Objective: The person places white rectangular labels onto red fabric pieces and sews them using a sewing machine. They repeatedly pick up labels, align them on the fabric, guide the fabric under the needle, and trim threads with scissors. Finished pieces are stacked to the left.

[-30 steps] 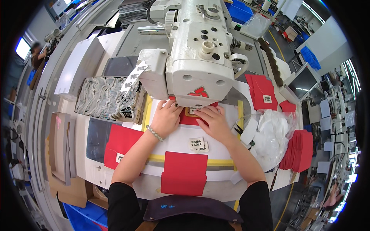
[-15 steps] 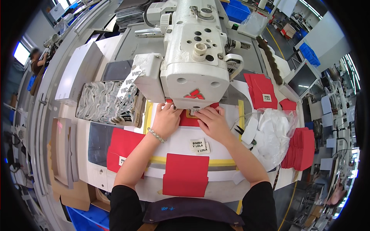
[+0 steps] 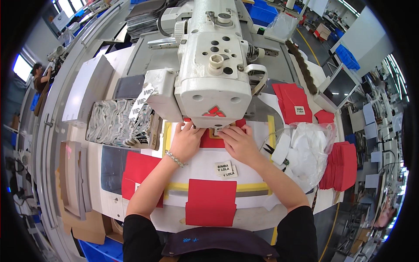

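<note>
Beneath the head of a large white sewing machine (image 3: 214, 98) lies a red fabric piece (image 3: 211, 141). A small pale label in a brass-coloured frame (image 3: 215, 134) rests on it, partly covered by fingers. My left hand (image 3: 186, 140), with a bead bracelet at the wrist, lies on the left side of the red piece, fingers stretched forward. My right hand (image 3: 239, 144) is on the other side, fingers extended, fingertips touching the label and frame. Nearer me, two overlapping pale labels (image 3: 223, 168) lie on the white work plate (image 3: 196, 165). Another red fabric piece (image 3: 211, 203) lies at the front edge.
Left stands a box of folded labels (image 3: 115, 122); red pieces (image 3: 139, 168) lie beside my left forearm. Right are black-bladed snips (image 3: 269, 149), a clear bag of white pieces (image 3: 307, 146), a red stack (image 3: 339, 167) and labelled red pieces (image 3: 293, 100). Another person (image 3: 42, 78) is far left.
My head view has shifted slightly, so the machine appears a little further left and lower. Both hands stay at the red piece; my right fingertips have moved slightly on the label.
</note>
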